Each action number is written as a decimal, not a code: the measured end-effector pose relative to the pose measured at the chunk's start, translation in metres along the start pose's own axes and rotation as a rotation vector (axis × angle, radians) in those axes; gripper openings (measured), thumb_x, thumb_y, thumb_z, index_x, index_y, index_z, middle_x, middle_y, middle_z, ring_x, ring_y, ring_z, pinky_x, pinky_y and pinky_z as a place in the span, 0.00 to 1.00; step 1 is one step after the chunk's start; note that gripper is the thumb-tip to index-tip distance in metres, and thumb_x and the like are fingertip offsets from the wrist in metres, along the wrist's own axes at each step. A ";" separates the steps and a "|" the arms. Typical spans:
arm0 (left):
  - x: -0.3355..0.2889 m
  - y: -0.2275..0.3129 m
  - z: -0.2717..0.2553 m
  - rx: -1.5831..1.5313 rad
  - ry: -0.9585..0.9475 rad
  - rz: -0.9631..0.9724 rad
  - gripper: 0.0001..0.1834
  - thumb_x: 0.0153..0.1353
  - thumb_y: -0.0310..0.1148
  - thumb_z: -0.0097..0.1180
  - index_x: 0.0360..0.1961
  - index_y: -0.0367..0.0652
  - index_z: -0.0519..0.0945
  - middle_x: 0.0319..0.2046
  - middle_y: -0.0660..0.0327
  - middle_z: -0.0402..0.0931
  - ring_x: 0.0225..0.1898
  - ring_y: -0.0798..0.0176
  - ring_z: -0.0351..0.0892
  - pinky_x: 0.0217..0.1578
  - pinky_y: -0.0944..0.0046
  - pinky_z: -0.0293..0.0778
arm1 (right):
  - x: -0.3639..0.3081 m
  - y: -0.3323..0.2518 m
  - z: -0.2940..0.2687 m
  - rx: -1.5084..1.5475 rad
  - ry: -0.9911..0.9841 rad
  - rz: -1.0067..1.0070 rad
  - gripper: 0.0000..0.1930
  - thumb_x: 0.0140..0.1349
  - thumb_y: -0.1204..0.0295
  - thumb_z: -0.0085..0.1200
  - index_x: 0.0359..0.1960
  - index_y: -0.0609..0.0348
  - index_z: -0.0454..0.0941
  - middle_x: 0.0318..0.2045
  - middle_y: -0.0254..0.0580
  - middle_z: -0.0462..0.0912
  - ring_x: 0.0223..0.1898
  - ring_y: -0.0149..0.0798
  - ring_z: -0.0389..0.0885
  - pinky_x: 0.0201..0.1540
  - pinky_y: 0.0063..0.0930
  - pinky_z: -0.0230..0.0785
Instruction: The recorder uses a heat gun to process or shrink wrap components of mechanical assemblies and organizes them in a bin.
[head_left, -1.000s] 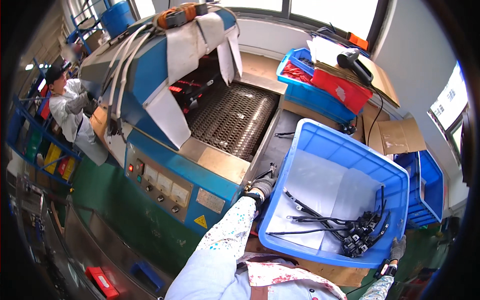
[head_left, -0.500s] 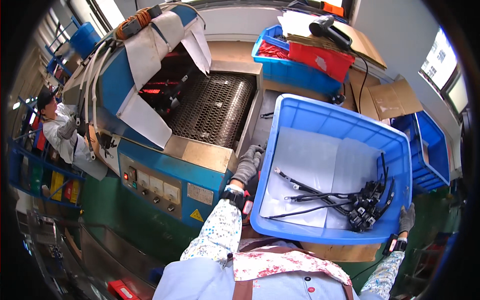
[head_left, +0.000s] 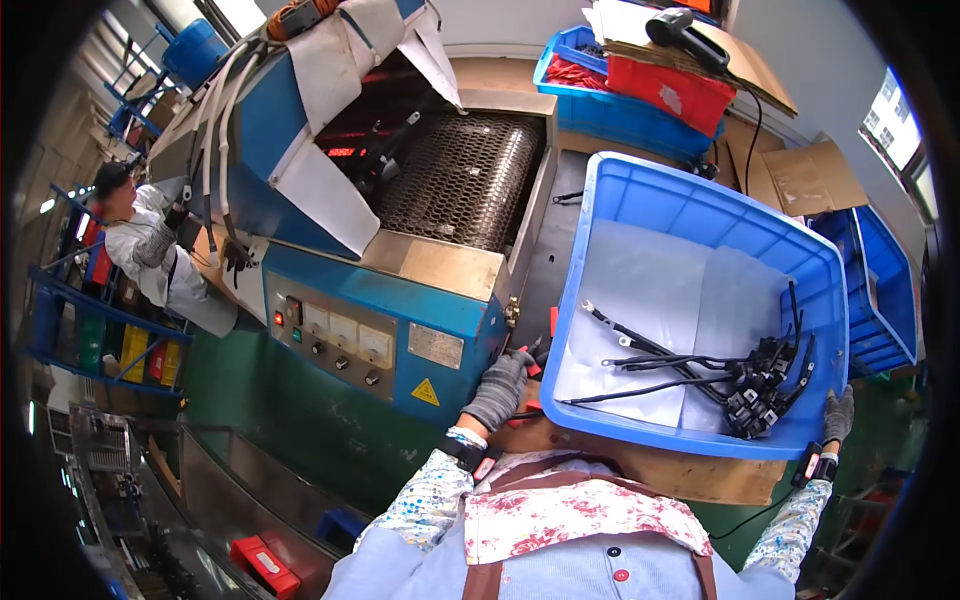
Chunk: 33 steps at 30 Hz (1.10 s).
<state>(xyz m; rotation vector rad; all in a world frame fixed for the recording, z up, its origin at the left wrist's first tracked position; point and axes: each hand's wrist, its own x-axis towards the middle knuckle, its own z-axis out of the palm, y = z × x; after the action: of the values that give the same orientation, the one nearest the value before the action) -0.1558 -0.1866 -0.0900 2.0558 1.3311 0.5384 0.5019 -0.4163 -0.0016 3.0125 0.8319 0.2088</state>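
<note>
A large blue plastic tub (head_left: 690,445), lined with pale sheets (head_left: 625,290), stands before me on the right. Black cable assemblies (head_left: 755,395) with metal ring lugs and connectors lie in its right half. At the tub's near right corner, my right hand (head_left: 838,415) in a grey knit glove grips the outer side. My left hand (head_left: 498,392), gloved alike, is off the rim, low beside the tub's near left corner. Its fingers are curled at a small dark and red thing that I cannot make out.
On the left stands a blue conveyor heater (head_left: 380,300) with a mesh belt (head_left: 460,185) carrying a black cable. Behind are a blue bin (head_left: 640,115), a red box (head_left: 660,90) and a heat gun (head_left: 688,38). A co-worker (head_left: 150,240) stands far left; stacked blue crates (head_left: 880,290) are at right.
My left hand has come off the tub's left side and moved down toward me. My right hand stays at the tub's corner. The whole view has shifted slightly.
</note>
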 end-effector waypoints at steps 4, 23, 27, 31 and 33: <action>-0.015 -0.004 0.017 -0.056 0.078 -0.189 0.10 0.53 0.25 0.50 0.38 0.45 0.76 0.45 0.48 0.68 0.49 0.49 0.66 0.48 0.55 0.66 | -0.005 -0.023 -0.015 0.086 -0.087 0.005 0.32 0.55 0.54 0.50 0.57 0.62 0.63 0.51 0.58 0.71 0.53 0.54 0.70 0.55 0.40 0.61; 0.030 0.043 -0.038 -0.254 0.141 0.086 0.13 0.59 0.26 0.43 0.46 0.40 0.70 0.37 0.51 0.73 0.40 0.53 0.74 0.44 0.60 0.70 | -0.022 -0.035 -0.028 0.035 -0.041 0.051 0.33 0.55 0.54 0.50 0.59 0.59 0.61 0.54 0.56 0.69 0.56 0.52 0.67 0.57 0.39 0.58; 0.019 -0.024 0.018 -0.216 -0.050 -0.041 0.17 0.55 0.25 0.47 0.47 0.40 0.71 0.44 0.49 0.72 0.45 0.48 0.73 0.46 0.58 0.69 | -0.024 -0.038 -0.032 0.010 -0.055 0.058 0.33 0.55 0.53 0.50 0.59 0.59 0.62 0.53 0.56 0.69 0.55 0.52 0.68 0.56 0.39 0.60; 0.026 -0.021 0.041 0.016 -0.217 -0.208 0.19 0.57 0.41 0.47 0.49 0.45 0.72 0.50 0.47 0.67 0.54 0.45 0.63 0.54 0.53 0.62 | -0.023 -0.027 -0.027 0.007 -0.058 0.071 0.33 0.55 0.53 0.50 0.59 0.59 0.62 0.54 0.56 0.69 0.55 0.52 0.68 0.56 0.39 0.60; 0.039 -0.066 0.076 -0.221 -0.122 -0.563 0.24 0.56 0.47 0.47 0.52 0.49 0.70 0.53 0.45 0.63 0.57 0.43 0.58 0.57 0.50 0.57 | -0.020 -0.036 -0.027 0.028 -0.053 0.072 0.33 0.55 0.53 0.50 0.59 0.59 0.62 0.54 0.56 0.69 0.55 0.52 0.68 0.56 0.39 0.60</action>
<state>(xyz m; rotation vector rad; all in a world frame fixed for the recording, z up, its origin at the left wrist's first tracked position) -0.1350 -0.1530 -0.1905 1.4239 1.6075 0.2846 0.4630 -0.3963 0.0214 3.0619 0.7286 0.1185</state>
